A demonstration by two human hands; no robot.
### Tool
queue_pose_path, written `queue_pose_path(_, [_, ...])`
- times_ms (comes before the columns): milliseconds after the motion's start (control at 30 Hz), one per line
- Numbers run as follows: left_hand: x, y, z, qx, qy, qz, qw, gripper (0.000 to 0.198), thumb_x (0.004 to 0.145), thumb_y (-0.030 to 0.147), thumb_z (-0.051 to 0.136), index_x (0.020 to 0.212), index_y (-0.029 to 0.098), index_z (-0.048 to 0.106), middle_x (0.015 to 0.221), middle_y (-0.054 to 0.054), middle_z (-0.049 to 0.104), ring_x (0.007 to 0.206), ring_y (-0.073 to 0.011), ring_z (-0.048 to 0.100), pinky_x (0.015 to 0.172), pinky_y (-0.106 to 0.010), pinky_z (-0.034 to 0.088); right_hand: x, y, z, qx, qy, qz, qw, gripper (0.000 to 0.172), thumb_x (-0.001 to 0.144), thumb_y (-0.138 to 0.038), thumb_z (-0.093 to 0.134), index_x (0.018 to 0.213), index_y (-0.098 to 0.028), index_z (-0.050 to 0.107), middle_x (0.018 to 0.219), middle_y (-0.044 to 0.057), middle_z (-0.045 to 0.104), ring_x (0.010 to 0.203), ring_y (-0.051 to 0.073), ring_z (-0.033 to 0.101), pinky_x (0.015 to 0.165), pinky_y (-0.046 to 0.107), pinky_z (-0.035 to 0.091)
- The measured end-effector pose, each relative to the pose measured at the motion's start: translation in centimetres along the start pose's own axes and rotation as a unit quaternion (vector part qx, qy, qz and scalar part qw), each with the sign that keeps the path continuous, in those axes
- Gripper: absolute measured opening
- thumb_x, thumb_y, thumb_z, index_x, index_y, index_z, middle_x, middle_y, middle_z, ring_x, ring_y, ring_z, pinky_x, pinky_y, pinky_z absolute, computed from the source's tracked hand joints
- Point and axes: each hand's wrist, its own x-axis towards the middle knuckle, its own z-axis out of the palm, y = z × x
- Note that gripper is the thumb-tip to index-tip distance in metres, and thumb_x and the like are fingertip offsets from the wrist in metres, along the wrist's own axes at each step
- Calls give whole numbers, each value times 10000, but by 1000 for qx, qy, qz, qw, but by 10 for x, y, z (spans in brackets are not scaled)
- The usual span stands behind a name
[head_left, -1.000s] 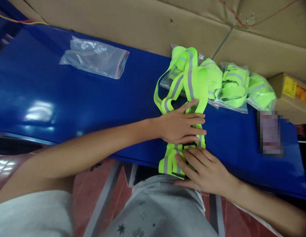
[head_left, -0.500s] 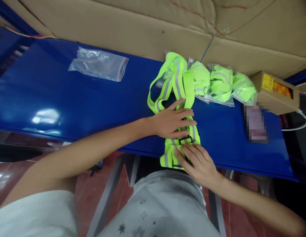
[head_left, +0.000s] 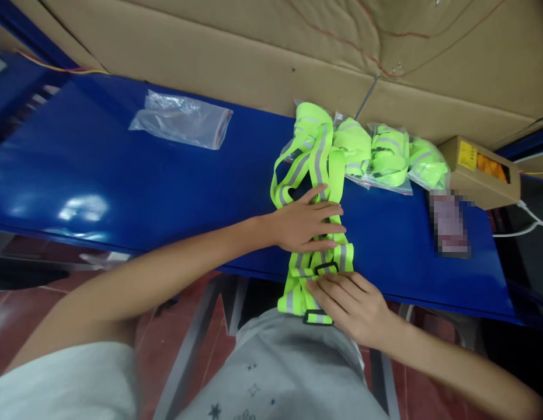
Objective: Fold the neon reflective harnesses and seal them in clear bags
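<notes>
Your loose neon strap [head_left: 336, 175] lies on the blue table [head_left: 201, 198]. Your left hand [head_left: 309, 224] spreads wide over the strap; your right hand [head_left: 361, 309], fingers together, touches its near end, pinching or not I cannot tell. Right of the strap, clear bags [head_left: 389, 157] hold bundled straps [head_left: 352, 143] and a cardboard box [head_left: 459, 178] shows orange contents [head_left: 493, 169]; left lies a flat plastic bag [head_left: 184, 122]

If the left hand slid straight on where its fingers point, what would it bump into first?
Past the yellow-green straps under it, the left hand would cross the blue table and probably meet the pixelated flat thing, if it kept low; height is hard to judge.
</notes>
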Motion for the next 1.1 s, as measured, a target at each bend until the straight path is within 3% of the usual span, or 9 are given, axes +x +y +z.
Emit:
queue_pose_path(133, [1, -1, -3, 10, -7, 7, 1000, 444, 1076, 457, 375, 1335, 210, 638, 1378, -169, 617, 1337, -293, 584, 1276, -659, 146, 15, 9, -14, 117, -33, 47, 991, 315, 982, -77, 435, 1179, -117, 678, 949, 58, 749, 822, 207, 689, 696, 345, 493])
queue_pose_path(267, [3, -6, -4, 29, -9, 18, 999, 410, 1081, 411, 360, 1270, 208, 663, 1292, -138, 640, 1299, -274, 598, 1286, -628, 160, 28, 18, -27, 243, -109, 90, 960, 177, 1032, -283, 543, 1123, -171, 645, 913, 30, 726, 773, 194, 683, 681, 317, 489])
queue_pose_path(367, [5, -8, -5, 32, -6, 23, 999, 382, 1077, 376, 366, 1205, 196, 678, 1233, -130, 644, 1238, -262, 620, 1291, -600, 185, 35, 27, -31, 299, -139, 141, 933, 331, 1008, -454, 627, 1217, -200, 590, 892, -1, 728, 730, 158, 678, 642, 269, 460])
queue_pose_path(433, [5, -9, -6, 29, -3, 25, 999, 366, 1074, 353, 372, 1183, 185, 679, 1216, -129, 643, 1203, -257, 631, 1293, -583, 199, 38, 33, -32, 332, -153, 149, 919, 356, 1018, -457, 617, 1277, -218, 568, 907, -16, 745, 712, 129, 684, 637, 240, 447])
queue_pose_path(500, [5, -10, -7, 24, -4, 27, 999, 360, 1074, 337, 371, 1170, 178, 678, 1211, -129, 641, 1181, -255, 635, 1286, -569, 225, 42, 38, -31, 350, -172, 136, 910, 300, 1043, -410, 588, 1289, -239, 583, 965, -19, 766, 754, 117, 706, 663, 228, 446])
queue_pose_path(667, [5, -16, -9, 20, -18, 30, 999, 350, 1069, 335, 387, 1175, 178, 681, 1221, -132, 641, 1193, -264, 624, 1245, -528, 309, 53, 49, -26, 315, -187, 119, 923, 277, 1050, -403, 571, 1239, -236, 684, 930, 16, 766, 845, 165, 724, 743, 265, 443])
queue_pose_path(833, [4, -20, -10, 23, -16, 32, 999, 351, 1060, 337, 416, 1210, 188, 697, 1249, -141, 645, 1201, -264, 627, 1226, -494, 334, 61, 59, -24, 389, -213, 190, 876, 353, 1032, -454, 591, 1221, -187, 724, 804, 10, 758, 613, 117, 637, 631, 241, 422])
queue_pose_path(933, [3, -20, -12, 23, -23, 33, 999, 357, 1066, 330, 402, 1220, 194, 693, 1265, -135, 644, 1202, -253, 627, 1237, -482, 316, 60, 58, -23, 353, -206, 185, 894, 375, 1044, -455, 565, 1261, -187, 712, 881, 33, 776, 715, 147, 684, 676, 258, 443])
queue_pose_path(1100, [2, -21, -11, 20, -25, 28, 999, 341, 1053, 356, 429, 1175, 175, 691, 1257, -138, 646, 1204, -259, 621, 1251, -475, 287, 59, 60, -18, 209, -167, 108, 958, 381, 1088, -401, 447, 1192, -169, 731, 985, 92, 724, 925, 220, 661, 840, 356, 454])
